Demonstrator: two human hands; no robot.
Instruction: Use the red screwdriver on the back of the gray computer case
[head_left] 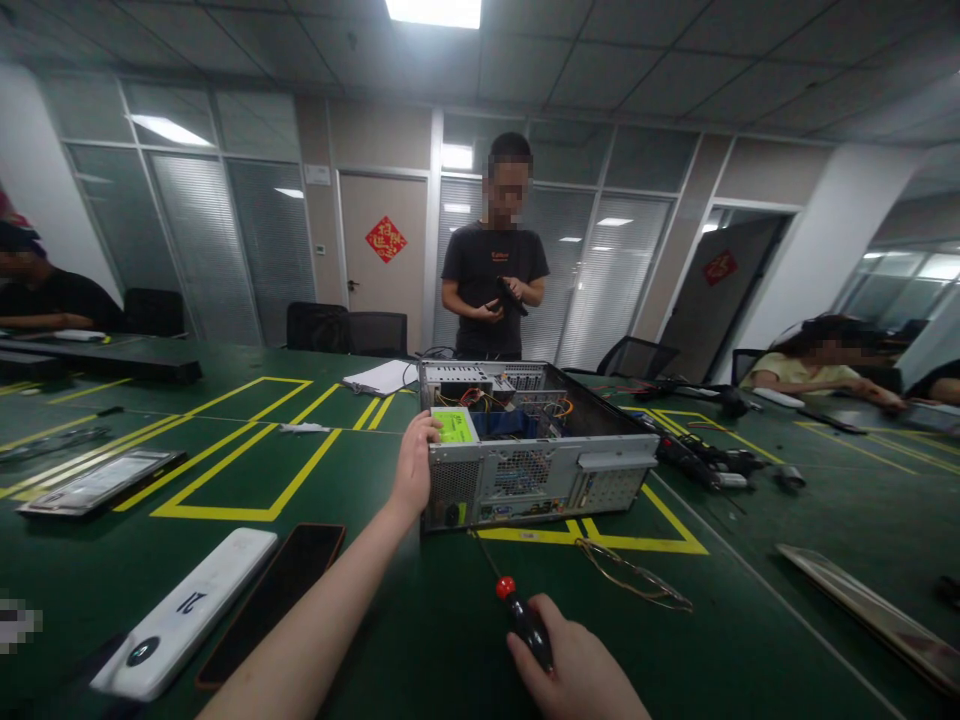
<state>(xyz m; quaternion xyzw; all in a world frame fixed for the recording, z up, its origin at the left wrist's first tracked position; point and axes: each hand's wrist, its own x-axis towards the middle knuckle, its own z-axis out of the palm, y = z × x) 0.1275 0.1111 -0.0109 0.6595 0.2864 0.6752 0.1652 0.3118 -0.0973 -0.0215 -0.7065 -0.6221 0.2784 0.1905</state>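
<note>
An open desktop computer case lies on the green table in front of me, its perforated back panel towards me. Inside it show coloured cables and a power supply with a bright green label at the left corner. My left hand grips that corner, fingers curled over the top edge. In my right hand is a screwdriver with a black handle and red collar, held closed around the handle. Its thin shaft points up towards the lower left of the back panel; I cannot tell whether the tip touches.
Left of my arm lie a white device marked 21, a dark phone and a hard drive. Glasses lie before the case. Right are black tools and a flat panel. A person stands opposite.
</note>
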